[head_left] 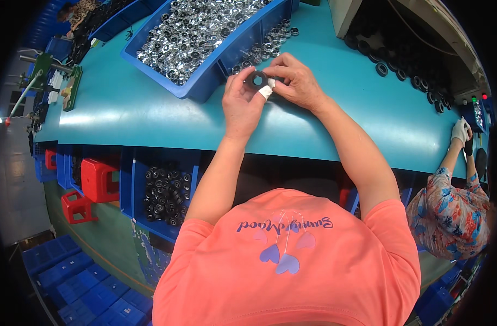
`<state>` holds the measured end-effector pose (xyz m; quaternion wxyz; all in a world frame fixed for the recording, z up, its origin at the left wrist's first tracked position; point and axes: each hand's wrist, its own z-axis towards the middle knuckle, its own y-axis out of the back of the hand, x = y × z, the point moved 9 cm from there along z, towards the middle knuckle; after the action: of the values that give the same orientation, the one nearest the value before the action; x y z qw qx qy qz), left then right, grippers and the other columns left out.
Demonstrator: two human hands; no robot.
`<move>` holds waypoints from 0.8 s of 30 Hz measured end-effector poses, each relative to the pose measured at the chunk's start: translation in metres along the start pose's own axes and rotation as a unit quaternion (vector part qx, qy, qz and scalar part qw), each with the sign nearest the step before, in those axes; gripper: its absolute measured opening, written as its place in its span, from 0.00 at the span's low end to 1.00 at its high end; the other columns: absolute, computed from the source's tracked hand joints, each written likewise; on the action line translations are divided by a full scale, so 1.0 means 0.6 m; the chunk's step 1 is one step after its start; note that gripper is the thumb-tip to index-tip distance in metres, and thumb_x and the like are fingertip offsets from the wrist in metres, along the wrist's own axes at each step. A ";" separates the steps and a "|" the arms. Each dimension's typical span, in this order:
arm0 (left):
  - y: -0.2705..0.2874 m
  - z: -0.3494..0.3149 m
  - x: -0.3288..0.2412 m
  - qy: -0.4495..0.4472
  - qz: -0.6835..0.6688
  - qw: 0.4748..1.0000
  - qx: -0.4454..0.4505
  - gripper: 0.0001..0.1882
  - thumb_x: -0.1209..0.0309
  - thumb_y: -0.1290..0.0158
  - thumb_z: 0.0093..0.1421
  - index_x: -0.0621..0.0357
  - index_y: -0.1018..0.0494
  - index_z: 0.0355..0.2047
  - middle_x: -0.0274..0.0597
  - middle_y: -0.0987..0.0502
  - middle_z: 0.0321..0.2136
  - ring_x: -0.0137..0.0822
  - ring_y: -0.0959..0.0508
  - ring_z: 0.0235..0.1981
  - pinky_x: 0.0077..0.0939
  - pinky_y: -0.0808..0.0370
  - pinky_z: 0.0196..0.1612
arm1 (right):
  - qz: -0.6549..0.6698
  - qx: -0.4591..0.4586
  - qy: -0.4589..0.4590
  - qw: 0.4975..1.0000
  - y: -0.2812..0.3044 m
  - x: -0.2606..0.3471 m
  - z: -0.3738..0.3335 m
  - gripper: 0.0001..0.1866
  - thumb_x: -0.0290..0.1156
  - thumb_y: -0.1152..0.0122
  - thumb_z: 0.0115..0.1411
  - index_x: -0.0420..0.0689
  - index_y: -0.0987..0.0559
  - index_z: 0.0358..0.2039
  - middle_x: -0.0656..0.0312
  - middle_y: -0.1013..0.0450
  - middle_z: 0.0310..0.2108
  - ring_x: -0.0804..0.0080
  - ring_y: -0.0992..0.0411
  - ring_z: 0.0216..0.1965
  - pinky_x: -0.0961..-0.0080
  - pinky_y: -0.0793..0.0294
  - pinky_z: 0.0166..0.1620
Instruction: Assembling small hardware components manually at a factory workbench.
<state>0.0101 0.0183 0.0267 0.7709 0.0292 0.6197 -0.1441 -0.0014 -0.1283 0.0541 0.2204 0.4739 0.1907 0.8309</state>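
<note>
Above the turquoise tabletop, my left hand [242, 106] grips a black ring [250, 81] between thumb and fingers, with its round hole facing up. Close against the ring's right side is my right hand [300, 84], thumb and fingers pinched together. A dark bit shows between those fingers, too small to name. White wraps cover both thumb tips. Just beyond my hands stands a long blue bin [207, 76], heaped with shiny round parts [191, 38] that have dark centres. More of these parts [266, 50] lie loose along the bin's right side.
Black rings [382, 69] lie scattered at the far right under a pale housing. A co-worker's gloved hand [460, 132] works at the table's right end. A green metal fixture [69, 89] stands left. Below the edge are a blue crate of black wheels [164, 195] and red stools [99, 179].
</note>
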 end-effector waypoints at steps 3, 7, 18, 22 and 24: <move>0.003 0.000 -0.012 -0.020 0.021 1.000 -0.004 0.22 0.81 0.42 0.60 0.68 0.31 0.55 0.39 0.27 0.45 0.28 0.22 0.42 0.23 0.20 0.46 | 0.015 -0.003 -0.006 1.000 0.003 0.006 0.001 0.13 0.28 0.33 0.51 0.48 0.15 0.40 0.62 0.26 0.37 0.66 0.26 0.37 0.71 0.24 0.38; 0.015 0.001 0.041 0.125 -0.177 0.976 0.022 0.18 0.68 0.50 0.69 0.66 0.31 0.55 0.42 0.24 0.42 0.30 0.22 0.37 0.26 0.21 0.41 | 0.068 -0.008 -0.034 0.997 0.005 0.002 0.002 0.14 0.28 0.33 0.52 0.49 0.16 0.42 0.63 0.27 0.36 0.72 0.27 0.34 0.74 0.25 0.36; 0.002 -0.001 0.059 0.214 -0.333 0.914 0.086 0.27 0.54 0.66 0.74 0.64 0.34 0.58 0.45 0.23 0.37 0.31 0.26 0.31 0.27 0.25 0.34 | 0.116 0.018 -0.072 0.990 -0.004 -0.021 0.000 0.17 0.27 0.37 0.57 0.49 0.18 0.48 0.67 0.29 0.38 0.78 0.30 0.38 0.81 0.29 0.37; -0.001 -0.001 0.059 0.214 -0.328 0.915 0.096 0.27 0.54 0.65 0.74 0.63 0.35 0.60 0.46 0.23 0.37 0.31 0.25 0.30 0.27 0.25 0.32 | 0.109 0.027 -0.068 0.991 -0.005 -0.017 0.001 0.16 0.28 0.36 0.57 0.48 0.18 0.48 0.67 0.29 0.38 0.79 0.29 0.38 0.81 0.29 0.38; -0.003 0.000 0.059 0.211 -0.325 0.917 0.099 0.27 0.54 0.65 0.74 0.63 0.36 0.61 0.46 0.23 0.36 0.31 0.25 0.29 0.27 0.24 0.31 | 0.112 0.019 -0.062 0.992 -0.005 -0.016 0.000 0.16 0.30 0.35 0.56 0.49 0.17 0.46 0.66 0.28 0.36 0.77 0.30 0.36 0.79 0.28 0.37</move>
<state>0.0163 0.0103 -0.0070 0.5259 -0.0680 0.7263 -0.4374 0.0039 -0.1311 0.0457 0.1282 0.5467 0.1386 0.8158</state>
